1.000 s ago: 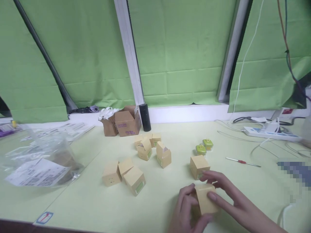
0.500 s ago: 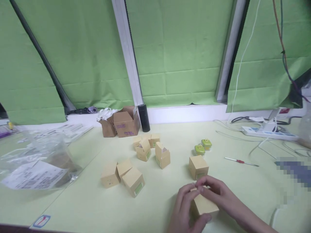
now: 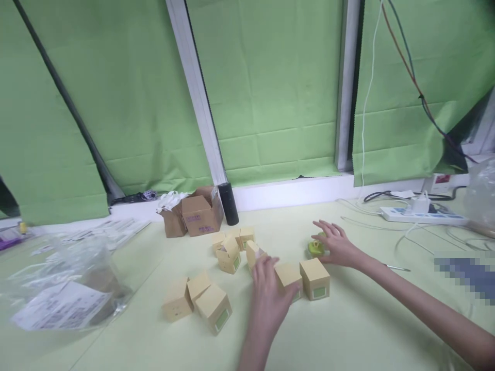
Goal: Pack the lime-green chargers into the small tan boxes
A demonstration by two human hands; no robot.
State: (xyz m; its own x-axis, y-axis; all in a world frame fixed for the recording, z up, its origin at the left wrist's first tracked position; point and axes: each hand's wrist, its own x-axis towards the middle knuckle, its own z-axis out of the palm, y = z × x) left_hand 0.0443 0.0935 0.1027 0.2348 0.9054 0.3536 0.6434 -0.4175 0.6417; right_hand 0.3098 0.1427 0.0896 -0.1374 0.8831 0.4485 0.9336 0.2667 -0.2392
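My left hand (image 3: 266,296) grips a small tan box (image 3: 289,275) and holds it on the table, right beside a second closed tan box (image 3: 316,278). My right hand (image 3: 337,245) is stretched out farther back with its fingers spread over a green gadget (image 3: 314,249), touching it or just above it. Only part of the gadget shows under the hand. Just behind my left hand stand two tan boxes with raised flaps (image 3: 229,254).
Three closed tan boxes (image 3: 197,301) cluster at the left. Brown cartons (image 3: 198,215) and a black cylinder (image 3: 228,203) stand at the back. A clear plastic bag with papers (image 3: 58,281) lies far left. A screwdriver (image 3: 397,268), a power strip (image 3: 421,216) and cables lie right.
Both hands held the box close to me before. The left hand has carried it forward and set it next to the other closed box. The right hand let go and reached to the green gadget.
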